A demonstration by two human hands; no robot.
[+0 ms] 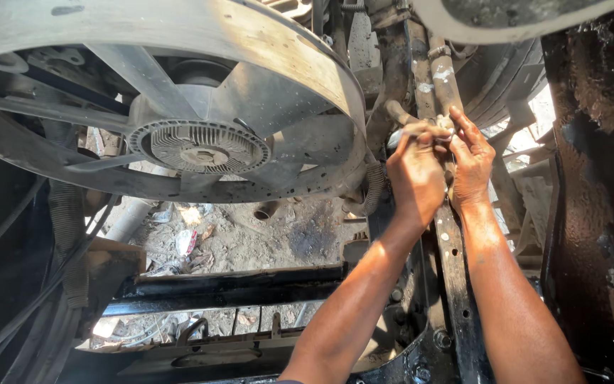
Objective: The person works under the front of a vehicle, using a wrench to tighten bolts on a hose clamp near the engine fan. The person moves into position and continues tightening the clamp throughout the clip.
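L hand fingers curled tight round a small pale metal part, prob a fitting, hard to tell. R hand fingers half bent, tips pinching at same spot on the vertical pipe; what it grips is hidden. Both hands touching each other, w/ forearms coming up from below. Ribbed hose just beside L hand. Big fan w/ finned hub to the left. Dirt ground below, black crossbeam nearer.
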